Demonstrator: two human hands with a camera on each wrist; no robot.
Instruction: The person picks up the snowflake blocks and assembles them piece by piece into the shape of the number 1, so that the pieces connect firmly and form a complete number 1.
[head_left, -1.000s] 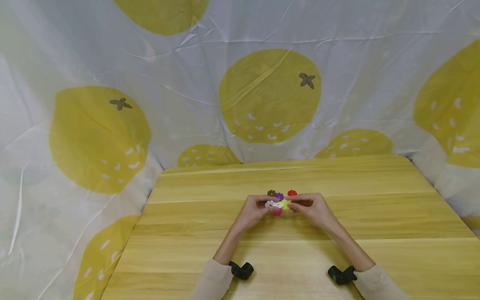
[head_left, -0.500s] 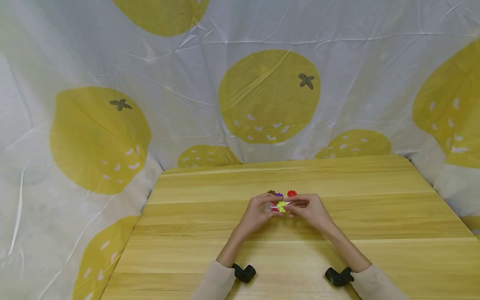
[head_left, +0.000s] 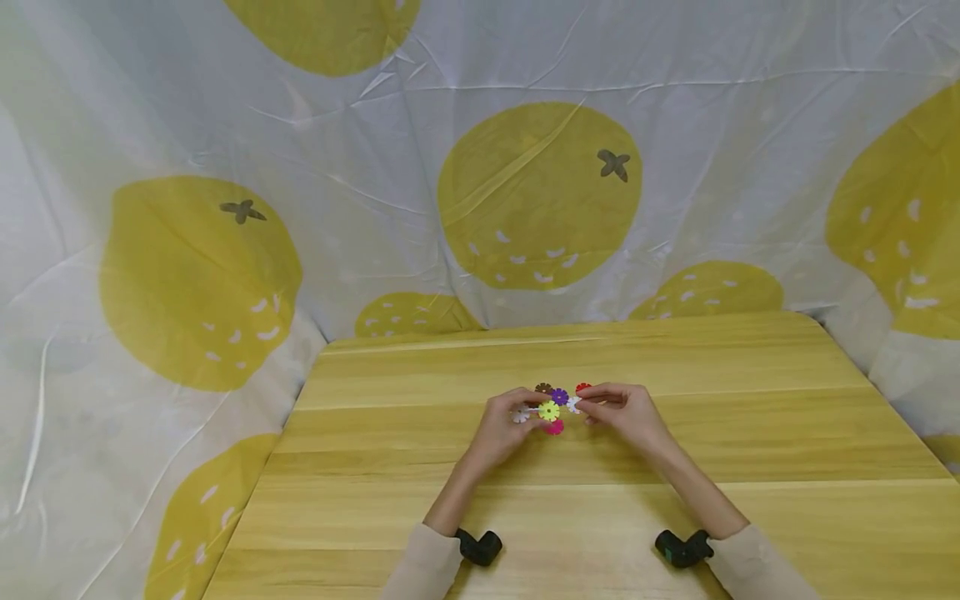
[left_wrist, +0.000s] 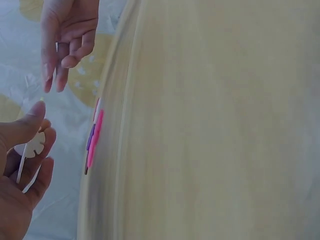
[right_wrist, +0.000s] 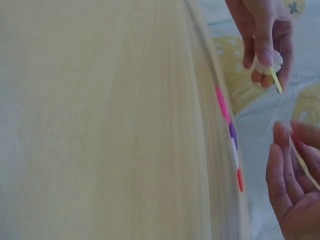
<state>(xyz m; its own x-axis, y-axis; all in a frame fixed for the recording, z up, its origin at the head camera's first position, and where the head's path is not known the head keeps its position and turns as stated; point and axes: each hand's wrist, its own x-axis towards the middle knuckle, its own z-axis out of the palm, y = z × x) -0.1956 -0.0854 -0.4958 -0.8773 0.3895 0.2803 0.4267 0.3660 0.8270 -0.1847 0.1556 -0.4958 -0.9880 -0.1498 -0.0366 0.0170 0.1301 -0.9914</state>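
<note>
The left hand (head_left: 501, 427) grips a white disc (head_left: 521, 413) between thumb and fingers; a yellow disc (head_left: 549, 411) juts right past its fingertips, notched face turned to the near side; their joined row runs left to right above the wooden table (head_left: 585, 517); the right hand (head_left: 628, 412) points left, fingers loosely extended, apart from the yellow disc; purple (head_left: 559, 397) and brown discs (head_left: 543, 387) lie far, a pink disc (head_left: 553, 427) nearer

Right hand (head_left: 626, 414) now off yellow disc (head_left: 549, 411)
</note>
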